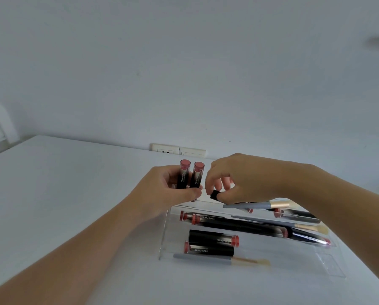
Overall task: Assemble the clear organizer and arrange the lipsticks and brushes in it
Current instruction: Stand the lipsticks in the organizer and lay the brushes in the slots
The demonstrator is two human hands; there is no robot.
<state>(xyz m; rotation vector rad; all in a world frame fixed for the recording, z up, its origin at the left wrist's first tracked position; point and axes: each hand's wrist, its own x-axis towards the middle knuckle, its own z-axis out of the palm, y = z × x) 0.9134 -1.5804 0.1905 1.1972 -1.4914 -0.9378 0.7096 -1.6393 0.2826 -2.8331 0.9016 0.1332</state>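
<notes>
Holding two lipsticks [189, 176] upright, the left hand [162, 192] has its fingers curled around their black barrels, with the pink caps pointing up toward 12 o'clock. The thumb presses across the lower part of both tubes. Just beside it, at 3 o'clock from this grip, the right hand [241, 179] pinches a third lipstick [215, 195] between thumb and fingertips. Only its black end shows below the fingers, so I cannot tell its full length or its exact tilt; the visible end points toward 8 o'clock, at the base of the two held tubes.

I judge that the coming move turns on this small gap: the black end is near the left thumb but not clearly touching it, and the long axis of the third tube lies across the upright pair, not parallel to it. To join them, it probably must be turned upright first.

The clear organizer [165, 238] sits on the white table [63, 205] at 6 o'clock from both hands, below them. Inside it lie several more lipsticks [212, 237] on their sides, with long axes running from 9 to 3 o'clock, and a gray-handled brush [219, 257] along the front wall. Another gray brush [256, 205] rests across the top edge, just under the right wrist. The right hand is nearer to this brush.
</notes>
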